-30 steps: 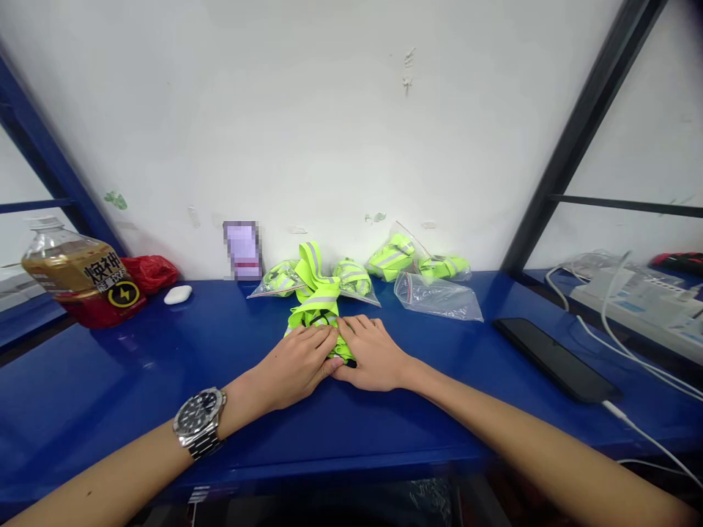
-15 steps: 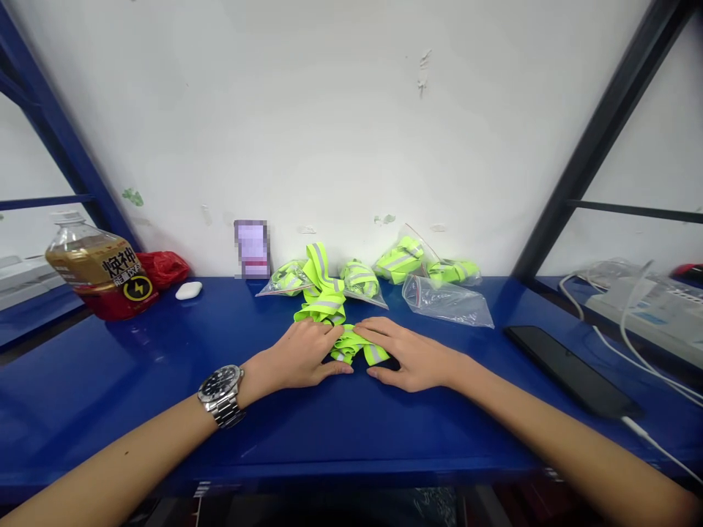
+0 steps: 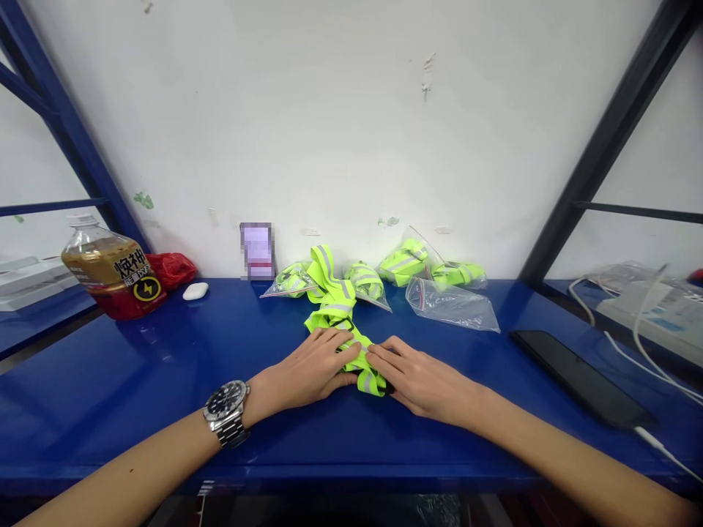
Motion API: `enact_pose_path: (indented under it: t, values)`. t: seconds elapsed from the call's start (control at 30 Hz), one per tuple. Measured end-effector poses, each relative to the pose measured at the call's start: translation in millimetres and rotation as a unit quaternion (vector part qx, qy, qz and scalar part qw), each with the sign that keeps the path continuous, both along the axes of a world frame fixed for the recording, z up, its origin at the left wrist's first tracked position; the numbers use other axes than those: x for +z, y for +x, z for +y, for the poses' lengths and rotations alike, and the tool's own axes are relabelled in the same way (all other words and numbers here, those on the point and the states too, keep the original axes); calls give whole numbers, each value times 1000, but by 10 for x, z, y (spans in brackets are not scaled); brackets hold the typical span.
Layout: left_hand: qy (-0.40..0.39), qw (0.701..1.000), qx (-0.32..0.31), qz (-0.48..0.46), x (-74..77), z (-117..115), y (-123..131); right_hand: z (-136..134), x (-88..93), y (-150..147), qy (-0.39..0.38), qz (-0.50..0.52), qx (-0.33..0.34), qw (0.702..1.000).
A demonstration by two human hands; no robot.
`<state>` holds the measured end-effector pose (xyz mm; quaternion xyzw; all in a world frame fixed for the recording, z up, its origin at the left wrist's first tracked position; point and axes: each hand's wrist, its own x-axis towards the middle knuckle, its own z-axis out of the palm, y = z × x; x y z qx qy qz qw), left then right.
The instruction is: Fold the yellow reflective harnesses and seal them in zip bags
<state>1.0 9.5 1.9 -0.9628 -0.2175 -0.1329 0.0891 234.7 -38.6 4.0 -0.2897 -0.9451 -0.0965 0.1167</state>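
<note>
Between the two hands lies a green strap point(image 3: 359, 355) with a silver stripe, on the blue table point(image 3: 307, 439); taking that spot as the clock's centre, its loose folds run toward eleven o'clock. The left hand point(image 3: 315, 366), at nine, is half closed, fingers curled over the strap and thumb along its near edge, probably to stop it sliding. The right hand point(image 3: 422, 377), at three, is loosely curled with fingertips on the strap, perhaps to keep that end flat; its thumb is mostly hidden, so I cannot tell whether it grips. Bagged bundles point(image 3: 403, 263) sit against the wall around twelve to one, seemingly out of the hands' way. A clear bag point(image 3: 453, 304) lies flat at two, within easy reach. The phone point(image 3: 582, 377) rests at three, joined to a cable point(image 3: 667, 450), presumably charging.
</note>
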Motion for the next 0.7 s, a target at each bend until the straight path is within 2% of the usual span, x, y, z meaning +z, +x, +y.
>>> enact_pose_path:
  t: [0.13,0.3,0.43,0.53,0.63,0.7]
  values:
    - [-25,1000,4,-5,-26,-86,-17,-157,14,-22,35,17,15,999]
    - [-161,986,-15,-50,74,-168,-45,-200,145,-44,-44,150,-13,988]
    - [-219,972,39,-79,106,-151,-25,79,292,-128,-156,221,-72,960]
    - [-264,955,68,-114,77,-130,-15,340,363,-223,-234,204,-65,948]
    - [-263,950,69,-153,22,-137,-11,511,323,-284,-247,183,-81,948]
    - [-232,952,100,-173,-23,-158,0,573,251,-295,-264,173,-96,944]
